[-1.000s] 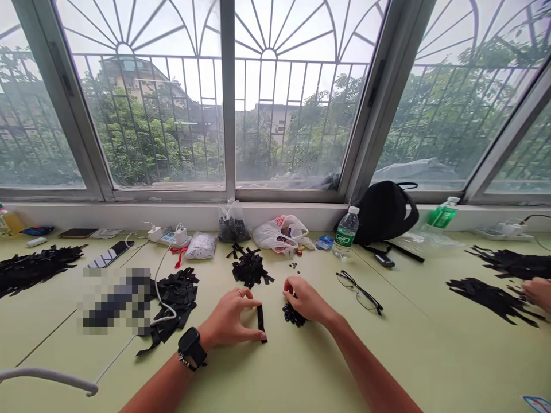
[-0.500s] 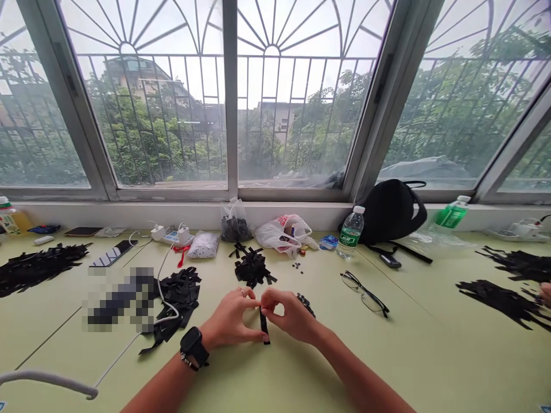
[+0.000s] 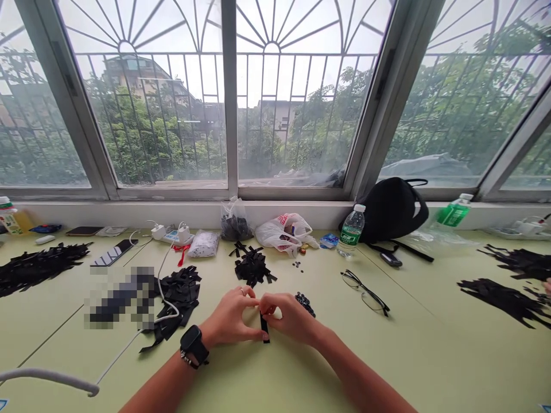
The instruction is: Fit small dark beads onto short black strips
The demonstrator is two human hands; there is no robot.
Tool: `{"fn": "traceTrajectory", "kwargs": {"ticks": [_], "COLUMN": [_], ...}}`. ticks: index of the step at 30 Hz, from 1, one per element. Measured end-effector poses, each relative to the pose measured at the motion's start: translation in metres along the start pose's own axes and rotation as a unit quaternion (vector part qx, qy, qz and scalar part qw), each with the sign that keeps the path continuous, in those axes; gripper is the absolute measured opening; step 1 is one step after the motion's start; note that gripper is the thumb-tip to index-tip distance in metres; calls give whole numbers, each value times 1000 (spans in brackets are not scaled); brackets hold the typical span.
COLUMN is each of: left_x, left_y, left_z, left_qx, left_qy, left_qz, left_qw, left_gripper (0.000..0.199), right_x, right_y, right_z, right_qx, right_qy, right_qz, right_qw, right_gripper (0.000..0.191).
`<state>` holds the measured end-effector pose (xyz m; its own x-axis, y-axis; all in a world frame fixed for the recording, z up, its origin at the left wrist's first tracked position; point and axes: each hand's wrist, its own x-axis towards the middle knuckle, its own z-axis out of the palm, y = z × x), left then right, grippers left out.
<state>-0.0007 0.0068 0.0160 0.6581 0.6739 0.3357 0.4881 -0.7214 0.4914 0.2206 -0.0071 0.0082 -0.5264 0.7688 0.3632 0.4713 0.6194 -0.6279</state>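
The left hand [image 3: 226, 319] holds down a black strip [image 3: 264, 324]. The right hand [image 3: 291, 316] is at its top; I can't tell its grip.

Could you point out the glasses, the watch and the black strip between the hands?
Glasses [image 3: 377, 300]: head view, on the dark side arm.
Watch [image 3: 190, 339]: head view, on its face.
Black strip [image 3: 264, 323]: head view, on its uncovered middle.
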Motion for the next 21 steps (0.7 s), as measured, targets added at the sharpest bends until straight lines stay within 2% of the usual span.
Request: {"fn": "traceTrajectory", "kwargs": {"ticks": [7,16,21], "left_x": [0,0,0], "left_y": [-2,-1,2], "left_z": [2,1,0], "left_qx": [1,-2,-4], "left_qy": [0,-3,-3], "left_qz": [-6,-4,-8], "left_qw": [1000,1000,1000], "left_gripper": [56,52,48], "right_x": [2,2,0], "right_y": [2,0,-6], "right_z": [3,2,-3], "right_qx": [-9,-11,-61], "right_qy": [25,-2,-19], "right_qz": [-10,1,-3], "right_qw": [1000,1000,998], "right_gripper": [22,18,18]}}
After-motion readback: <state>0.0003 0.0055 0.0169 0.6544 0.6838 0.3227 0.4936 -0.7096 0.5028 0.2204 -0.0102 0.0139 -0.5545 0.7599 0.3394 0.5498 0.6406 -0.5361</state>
